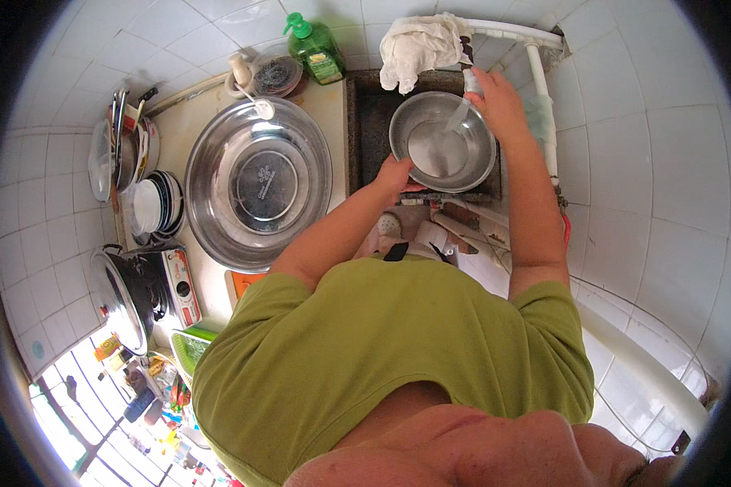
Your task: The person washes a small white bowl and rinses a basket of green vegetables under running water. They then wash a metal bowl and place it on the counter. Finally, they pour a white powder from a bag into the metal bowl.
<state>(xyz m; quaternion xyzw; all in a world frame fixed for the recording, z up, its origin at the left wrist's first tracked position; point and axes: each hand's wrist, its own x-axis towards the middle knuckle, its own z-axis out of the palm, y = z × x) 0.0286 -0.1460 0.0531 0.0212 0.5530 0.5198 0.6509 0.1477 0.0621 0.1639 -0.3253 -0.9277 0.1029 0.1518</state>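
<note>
A stainless steel bowl [414, 146] is held over a dark stone sink [368, 131]. My left hand [396, 176] grips its lower left rim. My right hand [496, 100] is closed around the pale spout of a tap [472, 82] at the bowl's upper right. From the spout a translucent stream or tube end [459, 115] reaches down into the bowl; which of these it is I cannot tell. Water appears to cover the bowl's bottom. Behind the spout, a whitish cloth [423, 49] drapes over the white pipe [508, 30].
Left of the sink, a large steel basin [219, 237] covers much of the counter [339, 146]. A green pump bottle [318, 52] stands behind it. Stacked bowls [146, 207], a lidded black pot [128, 286] and upright pans [128, 152] line the left side. Pipes [548, 122] run along the right wall.
</note>
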